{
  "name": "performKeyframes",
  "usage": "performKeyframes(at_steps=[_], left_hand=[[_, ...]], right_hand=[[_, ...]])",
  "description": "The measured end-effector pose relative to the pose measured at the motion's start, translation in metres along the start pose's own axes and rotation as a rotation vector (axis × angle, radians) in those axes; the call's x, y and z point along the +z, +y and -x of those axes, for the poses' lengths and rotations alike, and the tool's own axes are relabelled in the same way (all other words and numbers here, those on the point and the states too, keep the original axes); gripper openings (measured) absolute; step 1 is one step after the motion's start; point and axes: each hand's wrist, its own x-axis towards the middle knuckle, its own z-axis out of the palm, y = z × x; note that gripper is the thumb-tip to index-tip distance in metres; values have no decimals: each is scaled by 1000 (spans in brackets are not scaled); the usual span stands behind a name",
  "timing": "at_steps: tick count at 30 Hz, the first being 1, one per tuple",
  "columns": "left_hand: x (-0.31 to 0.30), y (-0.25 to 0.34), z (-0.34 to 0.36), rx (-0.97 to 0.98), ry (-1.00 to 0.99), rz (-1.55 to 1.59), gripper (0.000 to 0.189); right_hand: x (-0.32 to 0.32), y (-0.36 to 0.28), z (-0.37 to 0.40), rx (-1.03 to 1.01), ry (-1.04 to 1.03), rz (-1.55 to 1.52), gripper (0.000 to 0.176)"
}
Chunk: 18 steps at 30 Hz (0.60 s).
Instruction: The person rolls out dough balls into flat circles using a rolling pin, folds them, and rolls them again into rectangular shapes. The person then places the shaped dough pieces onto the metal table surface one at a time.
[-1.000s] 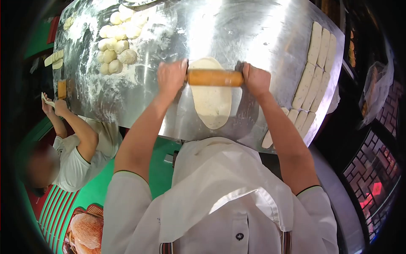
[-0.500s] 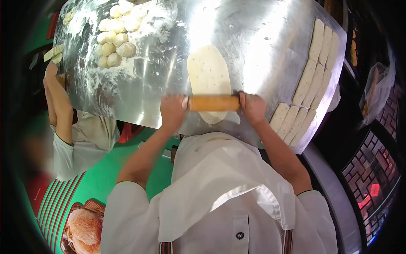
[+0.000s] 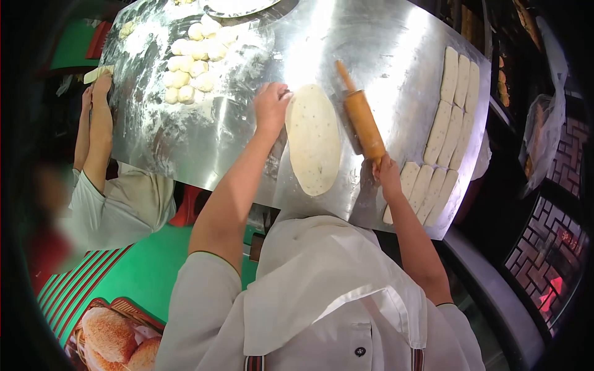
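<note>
An oval sheet of rolled dough (image 3: 314, 142), flecked with small dark specks, lies flat on the metal table in front of me. At its upper left edge is my left hand (image 3: 270, 110), fingers bent and closed on the rim of the dough. My right hand (image 3: 387, 176) grips the near handle of a wooden rolling pin (image 3: 364, 123). The pin slants to the right of the dough, apart from it, its far handle pointing away from me.
Several dough strips (image 3: 438, 133) lie in rows along the right side of the metal table (image 3: 247, 148). Floured dough balls (image 3: 198, 68) cluster at the back left, near a round metal rim (image 3: 241, 7). A co-worker's hands (image 3: 99, 89) hold pale dough at the left edge.
My left hand has let go of the rolling pin and moved up to the dough's edge. The pin has turned from lying across the dough to slanting at its right, in my right hand.
</note>
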Motion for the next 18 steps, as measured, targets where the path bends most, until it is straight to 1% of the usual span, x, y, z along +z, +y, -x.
performKeyframes(at_steps=[1,2,3,4,6,7,9,12,14,18], left_hand=[[10,4,-9,4,6,3,17],[19,9,-16,81,-64,-135,16],[23,10,-20,157,-134,-275,15],[25,10,-23,160,-132,-275,15],[25,14,-24,157,-264,-203,17],[22,16,-21,162,-268,-203,17],[9,22,-2,195,-330,-1,17],[-13,41,43,251,-373,8,18],[-17,38,76,378,-382,5,19],[-23,40,123,370,-441,40,21]], right_hand=[[0,-5,-7,88,-59,-179,48],[-1,-8,-11,82,-59,-177,48],[-1,-11,-15,123,-69,-275,47],[-1,-13,-17,165,-79,-374,46],[-2,-14,-16,161,-87,-387,46],[-2,-15,-15,161,-94,-399,45],[-2,-10,-18,147,-97,-388,46],[0,-10,-17,129,-92,-362,46],[-1,-11,-19,121,-90,-342,47],[-1,-7,-22,126,-100,-358,48]])
